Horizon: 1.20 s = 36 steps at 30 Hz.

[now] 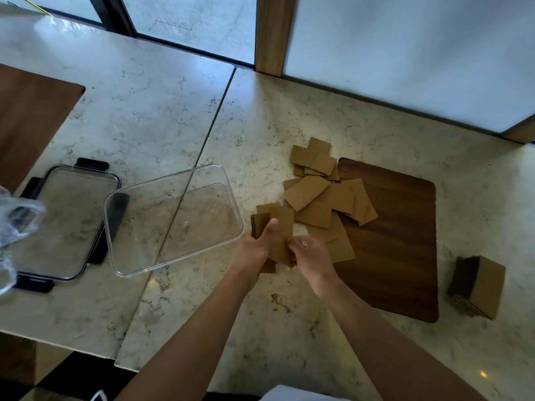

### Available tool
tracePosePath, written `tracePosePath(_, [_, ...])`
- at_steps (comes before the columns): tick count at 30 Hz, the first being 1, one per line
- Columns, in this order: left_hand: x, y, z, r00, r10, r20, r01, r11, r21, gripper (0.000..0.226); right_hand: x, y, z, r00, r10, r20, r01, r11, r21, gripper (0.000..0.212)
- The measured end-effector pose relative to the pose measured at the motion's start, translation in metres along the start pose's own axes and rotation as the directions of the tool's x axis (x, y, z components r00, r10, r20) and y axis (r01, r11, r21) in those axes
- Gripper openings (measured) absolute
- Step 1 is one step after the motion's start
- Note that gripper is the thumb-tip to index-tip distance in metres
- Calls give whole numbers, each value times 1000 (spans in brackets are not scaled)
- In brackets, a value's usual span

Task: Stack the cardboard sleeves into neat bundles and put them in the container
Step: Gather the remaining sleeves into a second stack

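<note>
No lettering, label, brand mark, number or sign can be read anywhere in this view. The brown cardboard sleeves (318, 195) show plain faces with no legible print, the clear plastic container (173, 218) and its black-clipped lid (66, 221) carry no visible marking, and the marble worktop (144, 111) and dark wooden board (399, 227) are unmarked.
</note>
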<state>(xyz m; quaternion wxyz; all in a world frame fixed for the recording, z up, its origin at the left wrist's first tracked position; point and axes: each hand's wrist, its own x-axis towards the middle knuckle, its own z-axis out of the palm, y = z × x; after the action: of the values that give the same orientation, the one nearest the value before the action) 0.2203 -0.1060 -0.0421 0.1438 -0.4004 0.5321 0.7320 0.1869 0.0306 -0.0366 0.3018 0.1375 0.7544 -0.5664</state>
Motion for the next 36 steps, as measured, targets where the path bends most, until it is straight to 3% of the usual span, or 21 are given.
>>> tracePosePath(2, [0,-1,-4,1000,-15,-10,15,1000,-5,42,5,2,1,991,-133,2,126,938,-323,25])
tracePosePath(3, [-1,-2,-5,1000,-15,-24,15,1000,4,33,8,2,3,977,-212,-21,181,881,-437,12])
tracePosePath(4, [-2,-3,-8,999,-14,-43,15,1000,13,23,11,3,7,963,-260,-73,186,834,-520,14])
tracePosePath(7, [-3,-7,-10,998,-30,-59,25,997,-72,18,27,-5,21,930,-235,-282,36,822,-568,35])
tracePosePath(10, [-5,-7,-10,995,-48,-86,38,993,-110,24,35,-9,41,909,-331,-253,9,622,-783,56])
tracePosePath(12, [-4,-9,-11,997,-16,-76,9,995,-96,30,36,-9,49,902,-383,-200,58,566,-823,61])
tracePosePath(14, [-1,-10,-12,997,21,-71,-23,999,-29,26,37,-7,50,905,-382,-186,91,601,-794,58])
tracePosePath(18, [8,-16,-5,985,85,-148,-67,990,124,20,40,-15,14,943,-177,-281,52,915,-400,34])
tracePosePath(20, [12,-12,6,981,113,-159,-84,981,177,35,38,-15,-14,943,-118,-310,36,965,-260,29])
tracePosePath(22, [15,-4,20,988,94,-122,-71,981,181,48,36,-11,-31,973,-19,-232,6,998,-56,25])
tracePosePath(24, [19,4,32,996,32,-84,-17,984,177,37,33,-8,-34,990,104,-99,-96,993,75,15])
tracePosePath(26, [22,8,40,999,-31,-36,34,996,87,19,35,-11,-35,989,35,-143,-54,990,-130,24])
tracePosePath(28, [24,12,44,998,-62,-10,61,996,-62,25,46,-21,-38,933,-103,-345,-32,931,-364,40])
tracePosePath(30, [26,15,41,996,-69,-48,62,989,-134,31,59,-41,-34,887,-134,-442,-55,920,-389,50])
tracePosePath(33, [33,21,37,989,11,-147,-29,992,-122,22,83,-62,-16,886,-48,-461,-141,920,-366,56])
tracePosePath(36, [44,28,38,966,145,-216,-142,989,29,23,100,-64,-9,893,6,-449,-147,949,-280,49])
